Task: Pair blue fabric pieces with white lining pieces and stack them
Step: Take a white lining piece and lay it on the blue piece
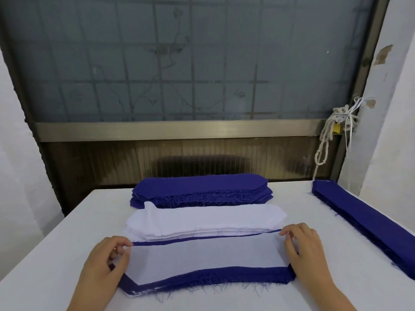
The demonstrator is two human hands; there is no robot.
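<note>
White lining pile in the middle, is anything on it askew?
Yes: the white lining pile has its top piece curled up at the left end, and the layers below fan out unevenly at the front.

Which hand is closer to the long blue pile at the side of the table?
Right. The right hand pinches one end of the white lining piece, just left of the long blue pile; the left hand pinches the other end, much farther away.

Left hand (105, 259) and right hand (303, 250) pinch white lining (202, 257) (atop blue stack (224, 276)).
</note>
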